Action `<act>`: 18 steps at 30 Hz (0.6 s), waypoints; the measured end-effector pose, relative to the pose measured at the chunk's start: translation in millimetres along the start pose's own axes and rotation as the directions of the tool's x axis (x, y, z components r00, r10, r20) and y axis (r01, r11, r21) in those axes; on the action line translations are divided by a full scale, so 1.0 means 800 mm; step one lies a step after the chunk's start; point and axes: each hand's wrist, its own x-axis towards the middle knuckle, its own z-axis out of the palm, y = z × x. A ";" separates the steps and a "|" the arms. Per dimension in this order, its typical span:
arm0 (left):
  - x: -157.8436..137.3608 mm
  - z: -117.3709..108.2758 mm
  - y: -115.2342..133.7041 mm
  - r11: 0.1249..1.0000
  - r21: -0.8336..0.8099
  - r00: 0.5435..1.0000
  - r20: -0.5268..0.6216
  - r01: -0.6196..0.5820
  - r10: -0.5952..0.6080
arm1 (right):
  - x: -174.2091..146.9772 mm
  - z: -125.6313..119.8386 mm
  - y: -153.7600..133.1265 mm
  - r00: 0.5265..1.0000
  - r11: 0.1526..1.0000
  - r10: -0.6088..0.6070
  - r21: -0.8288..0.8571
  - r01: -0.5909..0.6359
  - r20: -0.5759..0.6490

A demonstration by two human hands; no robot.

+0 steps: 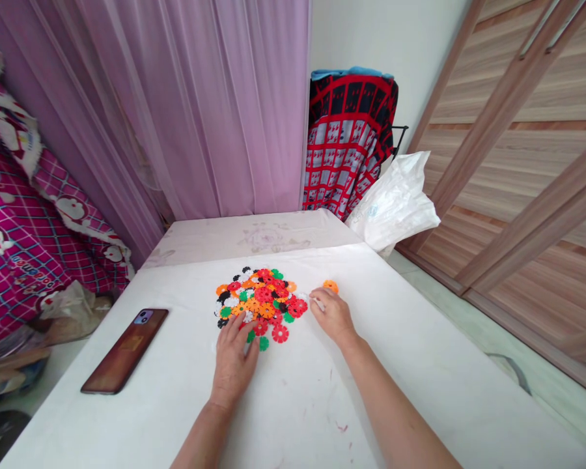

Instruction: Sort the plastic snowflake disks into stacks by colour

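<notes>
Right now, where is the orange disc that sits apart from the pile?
In the head view, the orange disc lies on the white table, right of the pile, just beyond the right hand.

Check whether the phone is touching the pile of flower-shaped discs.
Apart. The head view shows a plain stretch of white surface between the phone and the pile of discs.

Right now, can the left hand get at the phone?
Likely yes: the left hand is at the near edge of the disc pile, the phone lies off to its left, and only white tabletop shows between them.
</notes>
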 end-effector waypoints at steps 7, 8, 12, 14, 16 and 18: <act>-0.002 -0.016 -0.002 0.976 0.162 0.985 0.069 0.146 -0.159 | -0.027 0.042 -0.048 0.990 0.994 -0.099 -0.034 0.103 0.102; -0.002 -0.019 -0.002 0.974 0.180 0.983 0.090 0.139 -0.157 | -0.030 0.044 -0.054 0.986 0.992 -0.120 -0.025 0.123 0.117; -0.006 -0.032 -0.012 0.974 0.215 0.976 0.188 0.069 -0.111 | -0.041 0.048 -0.080 0.971 0.982 -0.189 0.050 0.184 0.143; -0.010 -0.037 -0.021 0.974 0.221 0.974 0.205 0.045 -0.092 | -0.047 0.049 -0.091 0.959 0.969 -0.239 0.104 0.225 0.150; -0.014 -0.042 -0.029 0.973 0.228 0.977 0.193 0.041 -0.087 | -0.051 0.052 -0.099 0.948 0.955 -0.281 0.145 0.260 0.149; -0.017 -0.046 -0.031 0.974 0.226 0.981 0.179 0.027 -0.069 | -0.051 0.053 -0.105 0.950 0.952 -0.288 0.147 0.269 0.124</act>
